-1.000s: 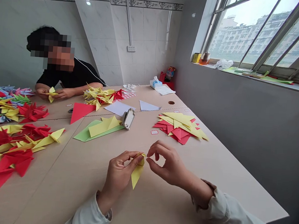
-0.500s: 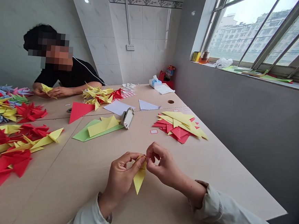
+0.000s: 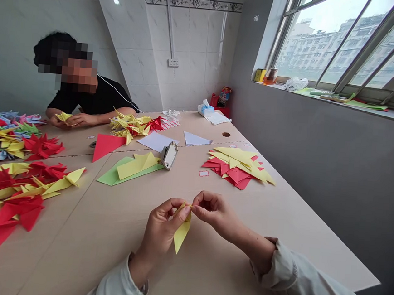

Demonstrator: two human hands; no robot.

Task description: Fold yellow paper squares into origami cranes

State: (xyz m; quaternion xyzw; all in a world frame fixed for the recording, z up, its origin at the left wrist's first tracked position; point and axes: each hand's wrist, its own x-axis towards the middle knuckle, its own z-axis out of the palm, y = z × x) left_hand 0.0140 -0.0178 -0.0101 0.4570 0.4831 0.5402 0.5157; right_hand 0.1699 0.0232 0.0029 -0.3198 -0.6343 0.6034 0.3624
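Note:
A folded yellow paper piece (image 3: 181, 231) hangs point-down just above the beige table (image 3: 108, 231). My left hand (image 3: 160, 230) pinches its upper part between thumb and fingers. My right hand (image 3: 212, 212) is closed too, its fingertips pinching the top tip of the same paper. Both hands meet near the table's front middle.
Piles of red and yellow folded paper (image 3: 12, 196) lie at the left, a red and yellow stack (image 3: 238, 166) at the right. Green and yellow sheets (image 3: 130, 169) and a small metal device (image 3: 169, 155) lie ahead. A person in black (image 3: 94, 101) folds yellow paper at the far left.
My right hand came in from a small gap and closed its fingertips on the top of the yellow paper. The left hand kept its hold.

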